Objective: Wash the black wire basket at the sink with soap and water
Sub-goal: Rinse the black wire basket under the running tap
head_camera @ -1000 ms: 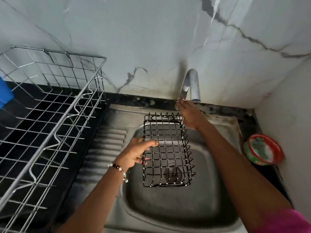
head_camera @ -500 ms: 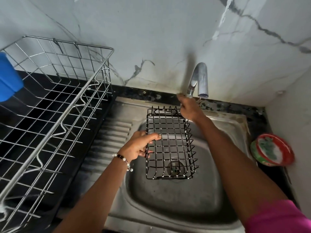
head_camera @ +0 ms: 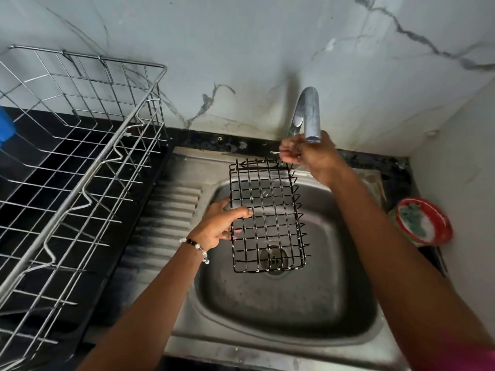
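**Steel sink under a marble wall**

Over the sink, the left hand gripped the black wire basket by its left edge. The right hand, fingers curled, reached behind the basket at the tap; what it held was unclear

The dish rack runs off the left edge; a blue object there is mostly cut off. The right hand hides the tap's base.
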